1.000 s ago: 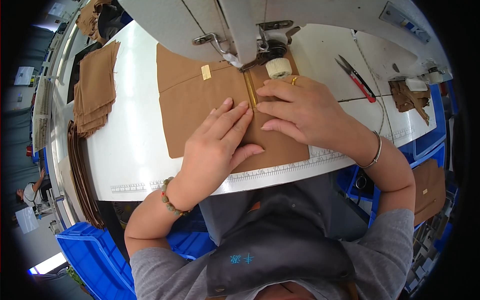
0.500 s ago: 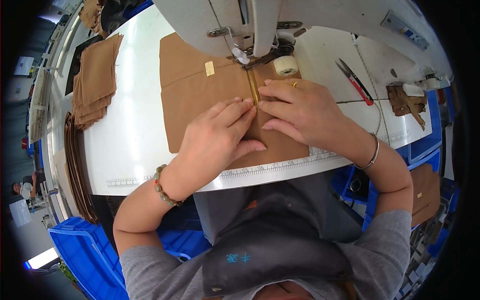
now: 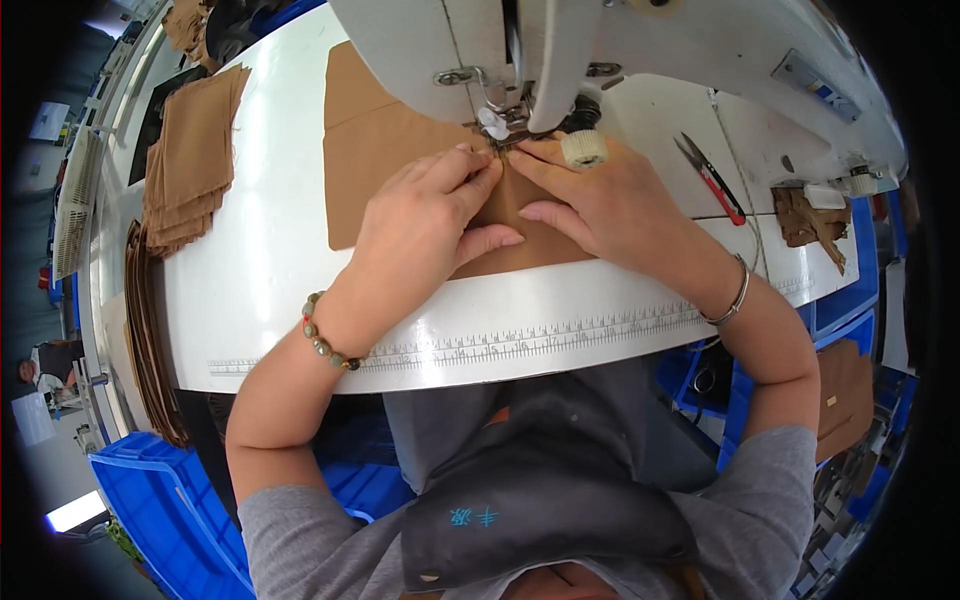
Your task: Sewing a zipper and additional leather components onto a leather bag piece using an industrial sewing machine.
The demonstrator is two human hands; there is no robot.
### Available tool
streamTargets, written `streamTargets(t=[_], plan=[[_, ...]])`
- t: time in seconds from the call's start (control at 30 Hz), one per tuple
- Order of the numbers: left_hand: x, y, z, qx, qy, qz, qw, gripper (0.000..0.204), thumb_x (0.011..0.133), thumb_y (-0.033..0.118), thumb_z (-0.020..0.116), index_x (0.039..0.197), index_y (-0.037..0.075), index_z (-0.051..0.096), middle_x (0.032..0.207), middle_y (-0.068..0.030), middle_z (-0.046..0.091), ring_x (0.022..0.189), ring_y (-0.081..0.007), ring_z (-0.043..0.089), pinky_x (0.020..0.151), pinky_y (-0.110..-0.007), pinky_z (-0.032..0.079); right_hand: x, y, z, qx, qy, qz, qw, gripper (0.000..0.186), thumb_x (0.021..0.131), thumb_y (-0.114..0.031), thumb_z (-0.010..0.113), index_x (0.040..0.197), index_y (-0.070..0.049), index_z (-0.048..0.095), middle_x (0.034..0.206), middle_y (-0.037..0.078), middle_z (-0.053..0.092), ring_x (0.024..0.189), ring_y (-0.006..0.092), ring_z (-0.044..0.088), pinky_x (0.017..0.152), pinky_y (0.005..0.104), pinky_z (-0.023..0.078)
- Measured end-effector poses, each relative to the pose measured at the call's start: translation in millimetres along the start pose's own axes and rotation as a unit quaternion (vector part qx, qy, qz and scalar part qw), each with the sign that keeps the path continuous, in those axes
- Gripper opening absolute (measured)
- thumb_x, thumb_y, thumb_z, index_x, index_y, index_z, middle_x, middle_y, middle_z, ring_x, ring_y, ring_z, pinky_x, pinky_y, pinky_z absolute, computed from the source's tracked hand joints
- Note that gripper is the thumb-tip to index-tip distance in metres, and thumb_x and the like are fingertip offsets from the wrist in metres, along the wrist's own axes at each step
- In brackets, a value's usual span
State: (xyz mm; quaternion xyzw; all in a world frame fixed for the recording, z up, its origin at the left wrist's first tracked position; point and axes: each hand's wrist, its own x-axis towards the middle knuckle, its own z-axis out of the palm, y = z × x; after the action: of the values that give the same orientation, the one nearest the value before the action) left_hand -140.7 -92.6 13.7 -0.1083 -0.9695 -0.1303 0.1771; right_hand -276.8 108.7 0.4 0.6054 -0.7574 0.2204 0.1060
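Note:
A piece of brown cloth (image 3: 375, 150) lies flat on the white sewing table, its far part running under the presser foot (image 3: 500, 132) of a sewing machine (image 3: 560, 60). My left hand (image 3: 425, 212) rests on the cloth left of a lengthwise fold or seam, fingertips close to the foot and thumb apart from them. On the other side, my right hand (image 3: 615, 205) lies with fingers stretched toward the foot and thumb apart. Both press the cloth from above. A pale round knob (image 3: 584, 149) on the machine partly covers the right hand. The needle point is hidden.
Red-handled scissors (image 3: 712, 180) lie to the right, beside a cord and a brown scrap (image 3: 805, 217). Stacked brown cloth pieces (image 3: 197, 150) sit at the left. A printed ruler (image 3: 480, 347) follows the near table edge. Blue crates (image 3: 165, 500) stand below.
Both hands and the cloth have slid away from me, toward the presser foot. The gold-coloured strip between the hands is now mostly out of sight.

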Motion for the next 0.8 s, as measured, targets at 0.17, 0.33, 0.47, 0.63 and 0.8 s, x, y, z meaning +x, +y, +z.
streamTargets(t=[0.17, 0.33, 0.47, 0.63, 0.8], plan=[[-1.5, -0.2, 2.5, 0.013, 0.008, -0.007, 1.0, 0.06, 0.081, 0.04, 0.082, 0.124, -0.002, 0.074, 0.13, -0.0112, 0.07, 0.121, -0.0317, 0.067, 0.1, -0.04, 0.056, -2.1, -0.3, 5.7, 0.026, 0.032, -0.003, 0.999, 0.039, 0.086, -0.032, 0.081, 0.113, -0.005, 0.073, 0.107, 0.01, 0.07, 0.102, 0.0302, 0.066, 0.095, 0.0415, 0.051], [-6.4, 5.2, 4.3, 0.02, 0.016, -0.012, 1.0, 0.06, 0.079, 0.041, 0.083, 0.124, 0.001, 0.075, 0.128, -0.0106, 0.072, 0.123, -0.0324, 0.067, 0.101, -0.041, 0.056, -5.3, 6.2, 2.3, 0.085, 0.044, -0.006, 0.995, 0.038, 0.091, -0.028, 0.079, 0.117, -0.002, 0.072, 0.108, 0.013, 0.069, 0.103, 0.0299, 0.064, 0.093, 0.0404, 0.051], [-6.7, 6.7, 2.9, 0.019, 0.015, -0.008, 1.0, 0.06, 0.08, 0.043, 0.081, 0.124, 0.003, 0.075, 0.127, -0.0097, 0.072, 0.124, -0.0311, 0.067, 0.103, -0.044, 0.054, -3.5, 15.7, -5.7, 0.434, 0.02, 0.14, 0.89, 0.03, 0.095, -0.026, 0.077, 0.111, -0.001, 0.076, 0.095, 0.012, 0.068, 0.087, 0.0294, 0.061, 0.09, 0.0388, 0.051], [-5.3, 7.3, 1.9, 0.03, 0.017, -0.005, 0.999, 0.061, 0.077, 0.043, 0.084, 0.123, 0.003, 0.076, 0.125, -0.0096, 0.073, 0.123, -0.0319, 0.067, 0.099, -0.041, 0.056, -1.4, 11.3, -7.4, 0.188, 0.023, 0.048, 0.981, 0.028, 0.094, -0.027, 0.077, 0.106, -0.002, 0.078, 0.106, 0.013, 0.075, 0.095, 0.0288, 0.069, 0.103, 0.0454, 0.05], [-5.0, 6.6, 2.5, 0.027, 0.019, -0.006, 0.999, 0.06, 0.077, 0.043, 0.084, 0.122, 0.003, 0.077, 0.126, -0.0099, 0.073, 0.123, -0.0316, 0.067, 0.099, -0.041, 0.056, -6.7, -1.5, 1.5, 0.046, 0.007, 0.003, 0.999, 0.039, 0.09, -0.031, 0.078, 0.12, -0.006, 0.075, 0.129, 0.01, 0.072, 0.128, 0.0291, 0.062, 0.116, 0.0507, 0.043]])
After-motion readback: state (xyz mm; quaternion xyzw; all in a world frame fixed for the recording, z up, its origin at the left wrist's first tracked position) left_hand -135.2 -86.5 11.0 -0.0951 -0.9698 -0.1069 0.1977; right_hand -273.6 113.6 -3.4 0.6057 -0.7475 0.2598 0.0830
